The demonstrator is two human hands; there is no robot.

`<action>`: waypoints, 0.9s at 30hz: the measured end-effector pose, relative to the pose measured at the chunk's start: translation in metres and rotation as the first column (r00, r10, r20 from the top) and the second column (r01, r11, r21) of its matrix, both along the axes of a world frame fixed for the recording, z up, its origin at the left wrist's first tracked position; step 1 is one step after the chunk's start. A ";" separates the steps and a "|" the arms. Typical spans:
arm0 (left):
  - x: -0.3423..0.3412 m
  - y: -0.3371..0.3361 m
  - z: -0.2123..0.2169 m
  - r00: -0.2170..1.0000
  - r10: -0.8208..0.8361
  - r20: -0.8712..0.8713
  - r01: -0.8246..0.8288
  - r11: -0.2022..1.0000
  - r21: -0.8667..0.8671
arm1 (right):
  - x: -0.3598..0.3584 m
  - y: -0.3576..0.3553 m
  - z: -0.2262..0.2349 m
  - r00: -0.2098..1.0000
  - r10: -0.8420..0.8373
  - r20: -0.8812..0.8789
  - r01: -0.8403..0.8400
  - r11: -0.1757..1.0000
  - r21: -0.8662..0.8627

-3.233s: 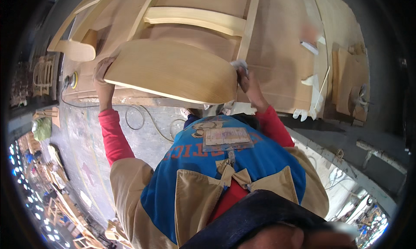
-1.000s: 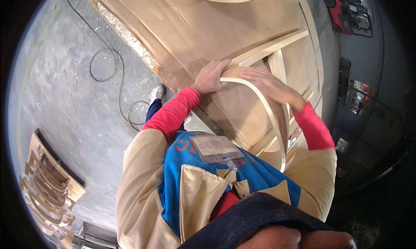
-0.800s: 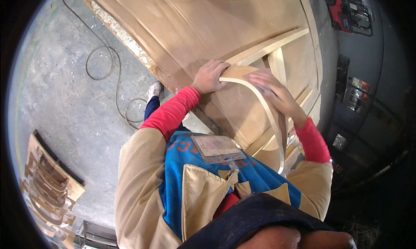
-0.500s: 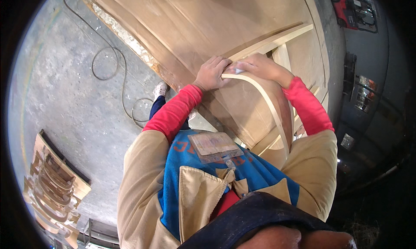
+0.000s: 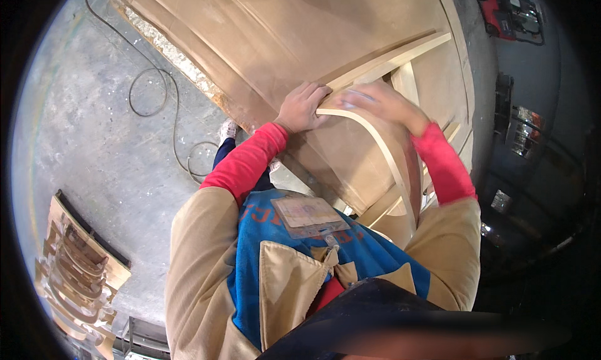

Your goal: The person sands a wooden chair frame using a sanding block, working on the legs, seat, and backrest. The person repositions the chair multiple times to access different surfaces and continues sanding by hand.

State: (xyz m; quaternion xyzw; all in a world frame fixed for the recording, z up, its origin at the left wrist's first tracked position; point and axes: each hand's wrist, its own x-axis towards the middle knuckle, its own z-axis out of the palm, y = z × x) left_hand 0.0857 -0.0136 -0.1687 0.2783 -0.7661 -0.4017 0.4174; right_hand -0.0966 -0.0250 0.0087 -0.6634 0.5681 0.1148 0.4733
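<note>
Head view: bracing a curved, pale-wood panel with a rounded outline [image 5: 401, 153] at the near side of a bench topped in creased brown sheeting [image 5: 263, 41].

Got the left hand [image 5: 299, 108] clamped on the panel's upper end, fingers over the top. Pressing the right hand [image 5: 385, 103] onto the face just beside it, fingers close together, with a whitish, blurred scrap [image 5: 362, 96] showing there; can't tell if actually gripping it, too smeary. Tilting the panel so as to bend its light edge down toward the tan right sleeve [image 5: 446, 235]. Also spotting a straight, pale wooden bar [image 5: 414, 53] on the bench just beyond both hands, plus a thin, dark looped cable [image 5: 177, 109] on the speckled grey concrete floor [image 5: 87, 153] off to the left, and some curved brown wooden parts [image 5: 78, 275] farther down that side.
</note>
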 end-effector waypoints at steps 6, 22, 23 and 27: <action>0.001 0.000 0.003 1.000 -0.003 0.021 0.003 1.000 -0.006 | 0.005 0.017 0.016 0.985 -0.059 0.163 0.083 0.987 -0.139; -0.009 0.003 -0.008 0.997 0.004 0.078 -0.005 1.000 0.005 | 0.065 0.339 0.109 0.421 -0.838 0.346 0.807 0.172 -0.564; -0.010 0.004 -0.011 0.995 0.004 0.099 -0.006 1.000 0.022 | 0.074 0.307 0.105 0.409 -0.795 0.448 0.851 0.155 -0.502; -0.007 0.000 -0.020 0.997 -0.015 0.073 0.017 0.999 -0.036 | 0.110 0.160 0.080 0.819 -0.564 -0.106 0.154 0.394 -0.906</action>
